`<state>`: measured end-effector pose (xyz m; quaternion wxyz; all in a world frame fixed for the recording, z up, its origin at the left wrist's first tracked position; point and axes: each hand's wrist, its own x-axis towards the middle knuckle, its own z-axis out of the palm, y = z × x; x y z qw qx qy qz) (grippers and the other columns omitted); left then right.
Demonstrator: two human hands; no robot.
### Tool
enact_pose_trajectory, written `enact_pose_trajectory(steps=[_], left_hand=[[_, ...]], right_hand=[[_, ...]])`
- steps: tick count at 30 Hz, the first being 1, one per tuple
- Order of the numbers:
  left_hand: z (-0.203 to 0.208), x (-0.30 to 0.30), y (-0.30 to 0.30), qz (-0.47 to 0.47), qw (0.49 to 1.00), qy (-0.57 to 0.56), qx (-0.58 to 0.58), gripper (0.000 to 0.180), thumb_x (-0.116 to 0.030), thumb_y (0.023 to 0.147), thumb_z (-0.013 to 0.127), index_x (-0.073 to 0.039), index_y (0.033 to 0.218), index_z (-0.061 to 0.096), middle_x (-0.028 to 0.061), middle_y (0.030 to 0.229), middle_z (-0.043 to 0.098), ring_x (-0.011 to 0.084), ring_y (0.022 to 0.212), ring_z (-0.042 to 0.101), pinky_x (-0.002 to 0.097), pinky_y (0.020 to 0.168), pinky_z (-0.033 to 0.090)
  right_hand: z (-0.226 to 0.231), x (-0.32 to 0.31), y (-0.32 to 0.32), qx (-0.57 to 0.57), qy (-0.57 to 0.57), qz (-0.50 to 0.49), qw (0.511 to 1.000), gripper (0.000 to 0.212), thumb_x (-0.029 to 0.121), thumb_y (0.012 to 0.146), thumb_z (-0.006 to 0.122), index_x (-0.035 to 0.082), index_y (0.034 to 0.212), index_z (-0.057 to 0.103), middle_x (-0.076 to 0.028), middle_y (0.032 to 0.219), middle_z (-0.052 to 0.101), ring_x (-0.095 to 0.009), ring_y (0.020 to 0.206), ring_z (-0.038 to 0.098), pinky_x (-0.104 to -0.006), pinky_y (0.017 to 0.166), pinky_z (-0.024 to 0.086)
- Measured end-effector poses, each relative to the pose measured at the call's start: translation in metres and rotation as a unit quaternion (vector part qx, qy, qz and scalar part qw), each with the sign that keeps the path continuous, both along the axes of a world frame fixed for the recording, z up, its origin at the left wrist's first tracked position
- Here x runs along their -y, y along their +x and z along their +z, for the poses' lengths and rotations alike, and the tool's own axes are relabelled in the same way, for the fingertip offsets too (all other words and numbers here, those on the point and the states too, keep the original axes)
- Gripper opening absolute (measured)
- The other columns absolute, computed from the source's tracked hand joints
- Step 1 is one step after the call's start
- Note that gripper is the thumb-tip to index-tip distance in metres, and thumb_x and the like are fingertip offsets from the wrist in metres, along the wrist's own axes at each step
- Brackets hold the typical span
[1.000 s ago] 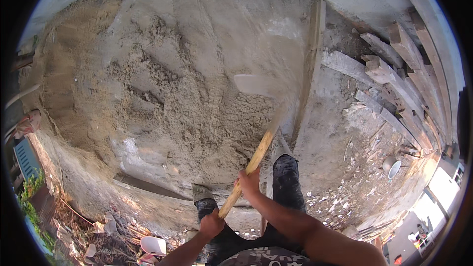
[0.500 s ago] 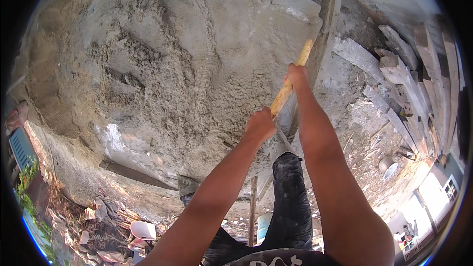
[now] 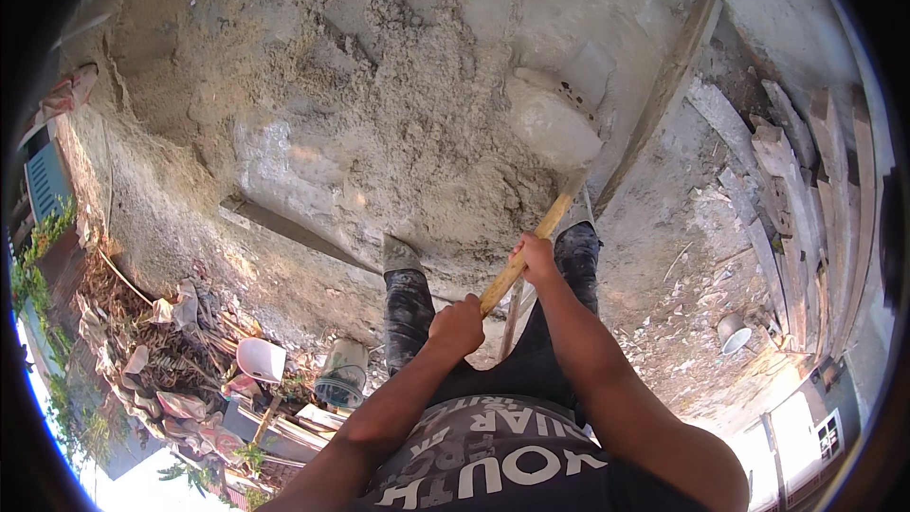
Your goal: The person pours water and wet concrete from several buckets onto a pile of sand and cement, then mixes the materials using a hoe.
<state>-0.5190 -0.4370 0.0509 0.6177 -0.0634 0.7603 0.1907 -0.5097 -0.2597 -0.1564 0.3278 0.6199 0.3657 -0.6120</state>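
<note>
Both my hands are wrapped round the pale wooden handle (image 3: 502,283) of a long tool. My left hand (image 3: 458,324) grips its near end. My right hand (image 3: 537,258) holds it farther up, toward the blade. At the far end is a broad grey blade (image 3: 555,128), coated in wet cement; whether it is a hoe or a shovel I cannot tell. The blade lies in the wet concrete mix (image 3: 417,85), beside a wooden board (image 3: 664,100). The mix is lumpy in the middle and smoother toward the far right.
My boots stand at the mix's near edge. Another board (image 3: 294,237) lies left of them. Stacked planks (image 3: 806,190) line the right side, with a small pail (image 3: 732,334) close by. At lower left are a bucket (image 3: 343,372), a white scoop-shaped container (image 3: 261,360) and debris.
Both hands have drawn the tool back toward my body, and its blade has come nearer. The view has shifted, showing more of my shirt, legs and the bucket.
</note>
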Motion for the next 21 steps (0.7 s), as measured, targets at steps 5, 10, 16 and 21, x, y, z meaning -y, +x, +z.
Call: enact_pose_trajectory(steps=[5, 10, 16, 21], left_hand=[[0.13, 0.101, 0.107, 0.02, 0.988, -0.053, 0.146, 0.029, -0.028, 0.095, 0.055, -0.003, 0.11, 0.052, 0.028, 0.091, 0.07, 0.0461, 0.086, 0.07, 0.0564, 0.077, 0.055], [0.16, 0.129, 0.142, 0.095, 0.982, -0.049, 0.155, 0.039, -0.032, 0.09, 0.061, -0.013, 0.123, 0.053, 0.0277, 0.082, 0.069, 0.0475, 0.083, 0.069, 0.0583, 0.078, 0.054], [-0.065, 0.037, 0.006, 0.095, 0.991, -0.01, -0.089, 0.03, -0.023, 0.086, 0.065, -0.007, 0.106, 0.05, 0.0266, 0.078, 0.068, 0.0478, 0.075, 0.068, 0.0589, 0.071, 0.054], [-0.212, -0.041, -0.244, 0.137, 0.965, 0.015, -0.222, 0.031, -0.015, 0.085, 0.063, 0.0, 0.112, 0.057, 0.029, 0.096, 0.069, 0.0461, 0.091, 0.068, 0.0541, 0.081, 0.055]], right_hand=[[0.145, 0.101, 0.116, 0.037, -0.022, 0.034, 0.999, 0.012, 0.009, 0.091, 0.058, 0.002, 0.086, 0.05, -0.01, 0.074, 0.053, -0.025, 0.059, 0.059, -0.0438, 0.058, 0.059], [0.189, 0.127, 0.101, 0.055, -0.024, 0.058, 0.997, 0.01, 0.004, 0.088, 0.058, 0.001, 0.086, 0.049, -0.011, 0.072, 0.054, -0.025, 0.056, 0.06, -0.043, 0.054, 0.058], [0.021, 0.043, -0.111, -0.121, 0.081, 0.074, 0.987, 0.035, 0.007, 0.09, 0.055, 0.004, 0.111, 0.027, -0.011, 0.077, 0.047, -0.019, 0.053, 0.052, -0.0372, 0.048, 0.052], [-0.113, -0.019, -0.385, -0.261, 0.207, 0.131, 0.934, 0.025, 0.018, 0.094, 0.056, -0.005, 0.099, 0.048, -0.012, 0.076, 0.054, -0.021, 0.06, 0.059, -0.0377, 0.053, 0.055]])
